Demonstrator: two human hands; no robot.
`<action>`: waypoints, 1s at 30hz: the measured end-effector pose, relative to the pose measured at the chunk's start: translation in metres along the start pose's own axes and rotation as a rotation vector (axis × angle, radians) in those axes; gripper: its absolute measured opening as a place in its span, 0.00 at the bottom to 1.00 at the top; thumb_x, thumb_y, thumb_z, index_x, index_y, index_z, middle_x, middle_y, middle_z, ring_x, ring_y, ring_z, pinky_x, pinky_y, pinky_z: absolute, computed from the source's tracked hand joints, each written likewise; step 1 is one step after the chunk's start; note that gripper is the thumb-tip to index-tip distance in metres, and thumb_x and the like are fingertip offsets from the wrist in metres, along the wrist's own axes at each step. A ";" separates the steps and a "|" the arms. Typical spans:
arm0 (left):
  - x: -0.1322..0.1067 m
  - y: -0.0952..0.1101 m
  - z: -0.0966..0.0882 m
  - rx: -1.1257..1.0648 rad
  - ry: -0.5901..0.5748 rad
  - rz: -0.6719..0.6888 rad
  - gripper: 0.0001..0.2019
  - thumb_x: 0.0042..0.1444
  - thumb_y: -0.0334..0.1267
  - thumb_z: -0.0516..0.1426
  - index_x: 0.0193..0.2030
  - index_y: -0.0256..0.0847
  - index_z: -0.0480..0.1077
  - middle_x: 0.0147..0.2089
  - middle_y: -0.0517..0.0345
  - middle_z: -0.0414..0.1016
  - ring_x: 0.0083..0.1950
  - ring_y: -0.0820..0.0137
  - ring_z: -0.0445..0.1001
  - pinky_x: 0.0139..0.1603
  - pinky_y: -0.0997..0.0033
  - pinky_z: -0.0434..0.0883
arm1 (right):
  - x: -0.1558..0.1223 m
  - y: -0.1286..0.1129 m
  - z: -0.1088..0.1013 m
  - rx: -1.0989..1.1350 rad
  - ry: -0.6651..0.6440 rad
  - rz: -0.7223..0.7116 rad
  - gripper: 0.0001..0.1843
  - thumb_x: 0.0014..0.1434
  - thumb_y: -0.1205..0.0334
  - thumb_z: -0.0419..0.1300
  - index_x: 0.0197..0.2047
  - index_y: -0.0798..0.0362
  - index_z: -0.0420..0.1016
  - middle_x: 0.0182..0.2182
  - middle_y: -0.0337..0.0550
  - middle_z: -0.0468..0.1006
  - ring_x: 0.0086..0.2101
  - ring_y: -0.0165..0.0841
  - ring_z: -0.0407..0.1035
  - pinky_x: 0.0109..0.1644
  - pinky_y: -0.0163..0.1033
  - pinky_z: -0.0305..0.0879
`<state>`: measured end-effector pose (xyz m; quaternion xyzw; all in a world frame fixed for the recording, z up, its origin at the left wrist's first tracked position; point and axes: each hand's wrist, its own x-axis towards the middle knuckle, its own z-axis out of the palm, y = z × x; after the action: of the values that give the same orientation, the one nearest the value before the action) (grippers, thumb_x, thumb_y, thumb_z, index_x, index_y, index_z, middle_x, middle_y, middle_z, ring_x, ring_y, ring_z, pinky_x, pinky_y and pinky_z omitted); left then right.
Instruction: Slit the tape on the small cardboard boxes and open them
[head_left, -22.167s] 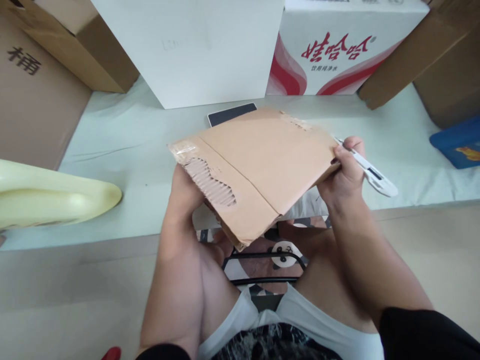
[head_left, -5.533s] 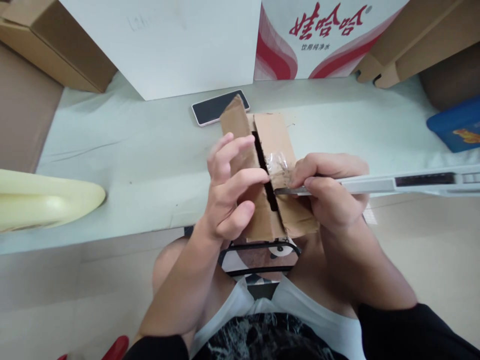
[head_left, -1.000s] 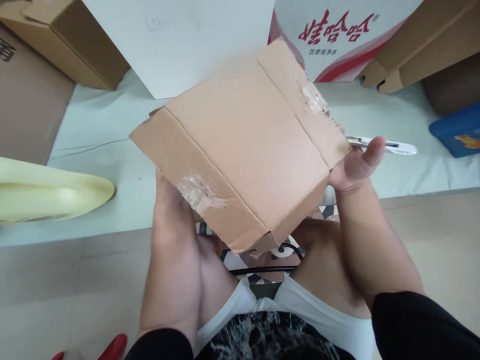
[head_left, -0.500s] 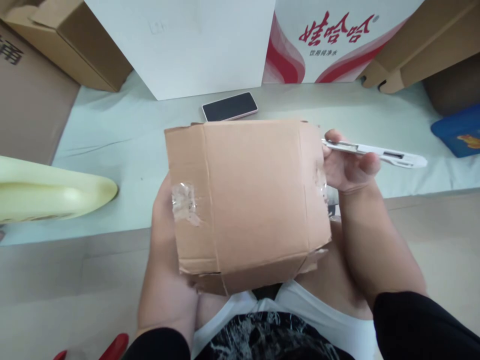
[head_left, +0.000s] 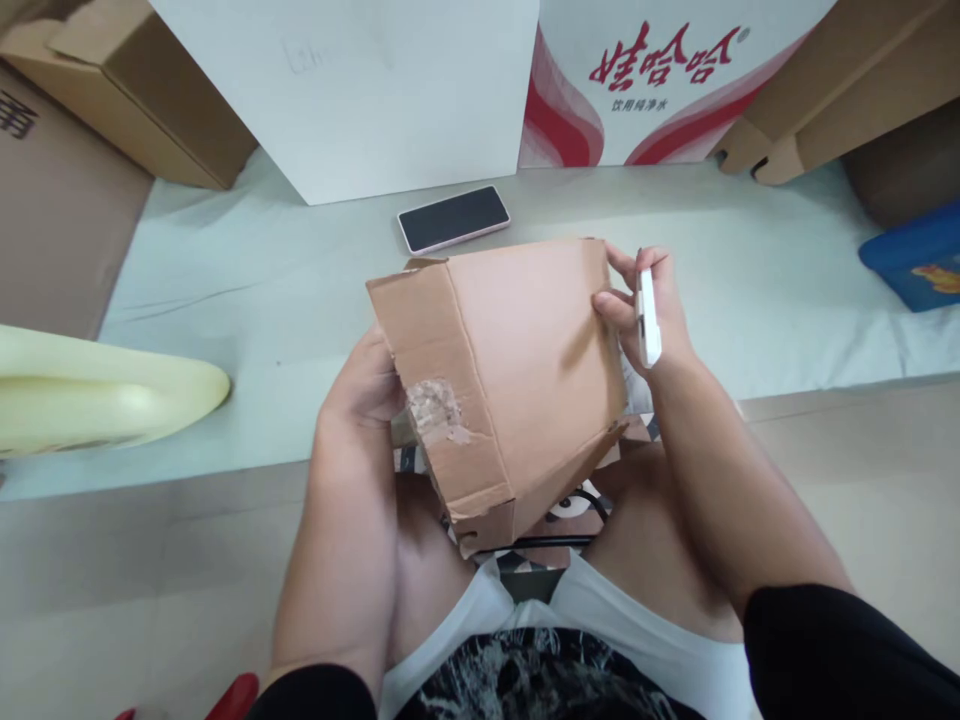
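Observation:
A small brown cardboard box (head_left: 517, 370) with torn clear tape on its side is held up over my lap, tilted. My left hand (head_left: 360, 395) grips it from the left and below, its fingers hidden behind the cardboard. My right hand (head_left: 645, 320) is closed around a white utility knife (head_left: 648, 318) seen nearly end-on, while its fingertips press on the box's right edge. A phone (head_left: 454, 218) lies screen-up on the table just beyond the box.
Behind the pale table (head_left: 225, 310) stand a white box (head_left: 352, 90), a red-and-white printed carton (head_left: 660, 80) and brown cartons (head_left: 127, 90) on both sides. A pale yellow object (head_left: 97, 390) lies at the left, a blue item (head_left: 915, 255) at the right.
The box has been turned and tilted, so its taped side now faces me. My right hand swung the knife from lying sideways to pointing almost at the camera.

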<state>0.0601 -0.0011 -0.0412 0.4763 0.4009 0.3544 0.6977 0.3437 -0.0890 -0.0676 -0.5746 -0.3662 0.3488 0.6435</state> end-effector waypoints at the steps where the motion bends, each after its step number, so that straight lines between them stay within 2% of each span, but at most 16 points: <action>1: 0.001 0.001 -0.001 -0.034 -0.017 -0.064 0.23 0.45 0.58 0.75 0.36 0.44 0.78 0.34 0.57 0.86 0.55 0.46 0.84 0.58 0.43 0.83 | 0.001 0.002 0.000 -0.013 0.026 0.012 0.40 0.41 0.41 0.80 0.41 0.43 0.55 0.51 0.39 0.79 0.39 0.39 0.76 0.41 0.48 0.76; 3: 0.004 0.004 -0.002 -0.090 -0.014 -0.138 0.27 0.37 0.61 0.77 0.36 0.45 0.78 0.34 0.58 0.86 0.53 0.47 0.85 0.55 0.45 0.85 | 0.003 0.005 -0.001 -0.027 0.080 0.055 0.40 0.40 0.41 0.81 0.42 0.42 0.57 0.40 0.36 0.77 0.38 0.40 0.75 0.39 0.48 0.75; 4: 0.005 0.005 -0.003 -0.107 -0.004 -0.130 0.30 0.34 0.65 0.76 0.36 0.45 0.78 0.35 0.58 0.86 0.52 0.46 0.86 0.54 0.46 0.85 | 0.003 0.007 -0.002 -0.038 0.108 0.071 0.40 0.40 0.42 0.81 0.42 0.42 0.57 0.35 0.34 0.73 0.36 0.40 0.74 0.38 0.47 0.74; 7: 0.007 0.005 -0.005 -0.144 -0.061 -0.096 0.38 0.34 0.74 0.73 0.42 0.45 0.79 0.42 0.52 0.88 0.54 0.46 0.86 0.53 0.49 0.85 | 0.003 0.011 -0.003 -0.125 0.211 0.030 0.39 0.39 0.47 0.82 0.42 0.43 0.58 0.29 0.30 0.65 0.30 0.34 0.66 0.33 0.42 0.68; 8: 0.007 0.004 -0.004 -0.135 -0.089 -0.089 0.38 0.35 0.71 0.74 0.45 0.45 0.78 0.45 0.49 0.88 0.54 0.47 0.86 0.52 0.50 0.85 | 0.003 0.012 -0.003 -0.156 0.238 0.000 0.38 0.40 0.48 0.82 0.41 0.43 0.59 0.29 0.30 0.64 0.29 0.32 0.63 0.32 0.40 0.66; 10: 0.006 0.002 -0.003 -0.077 -0.113 -0.077 0.36 0.36 0.61 0.78 0.49 0.44 0.77 0.50 0.47 0.88 0.52 0.48 0.87 0.49 0.53 0.86 | 0.004 0.011 -0.004 -0.177 0.245 -0.027 0.36 0.42 0.47 0.81 0.41 0.43 0.59 0.29 0.30 0.64 0.27 0.30 0.59 0.29 0.38 0.61; 12: 0.006 0.002 -0.003 -0.027 -0.072 -0.044 0.34 0.38 0.52 0.79 0.50 0.43 0.76 0.51 0.46 0.87 0.52 0.48 0.87 0.50 0.53 0.85 | 0.006 0.009 -0.006 -0.120 0.215 -0.003 0.34 0.44 0.44 0.79 0.40 0.43 0.60 0.27 0.29 0.64 0.25 0.29 0.57 0.28 0.37 0.57; 15: 0.007 0.006 -0.010 -0.061 0.056 0.069 0.30 0.39 0.50 0.79 0.47 0.43 0.76 0.49 0.51 0.88 0.57 0.47 0.85 0.58 0.48 0.83 | 0.013 0.004 -0.013 0.026 0.207 0.081 0.33 0.44 0.37 0.76 0.37 0.44 0.60 0.26 0.30 0.70 0.24 0.28 0.62 0.28 0.36 0.59; 19: 0.014 0.012 -0.025 -0.194 0.176 0.353 0.21 0.49 0.48 0.75 0.46 0.47 0.76 0.53 0.67 0.87 0.70 0.55 0.77 0.75 0.48 0.73 | 0.018 0.000 -0.027 0.163 0.233 0.193 0.35 0.41 0.31 0.75 0.36 0.45 0.62 0.29 0.35 0.80 0.28 0.31 0.73 0.30 0.38 0.67; 21: 0.020 0.011 -0.030 -0.309 0.203 0.432 0.15 0.55 0.44 0.72 0.46 0.47 0.76 0.56 0.69 0.86 0.76 0.59 0.70 0.79 0.52 0.68 | 0.016 -0.002 -0.029 0.195 0.185 0.206 0.35 0.40 0.31 0.76 0.37 0.44 0.66 0.28 0.34 0.79 0.28 0.33 0.75 0.32 0.40 0.71; 22: 0.022 0.009 -0.030 -0.383 0.228 0.430 0.12 0.58 0.42 0.70 0.46 0.46 0.76 0.57 0.68 0.86 0.78 0.61 0.67 0.80 0.55 0.67 | 0.014 -0.002 -0.028 0.200 0.130 0.213 0.34 0.40 0.31 0.76 0.37 0.44 0.68 0.28 0.34 0.78 0.29 0.34 0.75 0.33 0.41 0.73; 24: 0.026 0.007 -0.028 -0.526 0.307 0.366 0.03 0.66 0.37 0.63 0.45 0.45 0.75 0.57 0.62 0.86 0.79 0.63 0.66 0.78 0.57 0.69 | 0.008 -0.005 -0.021 0.199 -0.011 0.232 0.35 0.39 0.29 0.76 0.37 0.44 0.70 0.28 0.34 0.77 0.30 0.36 0.77 0.37 0.44 0.76; 26: 0.028 0.006 -0.024 -0.593 0.387 0.293 0.06 0.70 0.32 0.57 0.46 0.44 0.75 0.57 0.59 0.86 0.77 0.63 0.69 0.75 0.58 0.72 | 0.003 -0.007 -0.011 0.180 -0.136 0.228 0.37 0.39 0.25 0.74 0.39 0.44 0.71 0.30 0.37 0.79 0.35 0.40 0.79 0.41 0.47 0.77; 28: 0.028 0.007 -0.020 -0.572 0.406 0.246 0.08 0.70 0.30 0.55 0.48 0.45 0.75 0.55 0.59 0.87 0.74 0.64 0.73 0.72 0.59 0.74 | 0.000 -0.008 -0.004 0.136 -0.163 0.178 0.37 0.40 0.26 0.74 0.41 0.45 0.72 0.34 0.41 0.81 0.40 0.43 0.80 0.42 0.48 0.77; 30: 0.028 0.007 -0.018 -0.520 0.373 0.230 0.07 0.68 0.31 0.58 0.47 0.47 0.76 0.54 0.59 0.87 0.71 0.64 0.76 0.69 0.62 0.76 | -0.002 -0.009 -0.001 0.067 -0.109 0.115 0.35 0.41 0.31 0.76 0.42 0.45 0.73 0.36 0.42 0.82 0.40 0.41 0.78 0.39 0.45 0.75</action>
<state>0.0548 0.0326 -0.0445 0.2513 0.3614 0.6022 0.6660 0.3434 -0.0923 -0.0593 -0.5531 -0.3552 0.4277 0.6205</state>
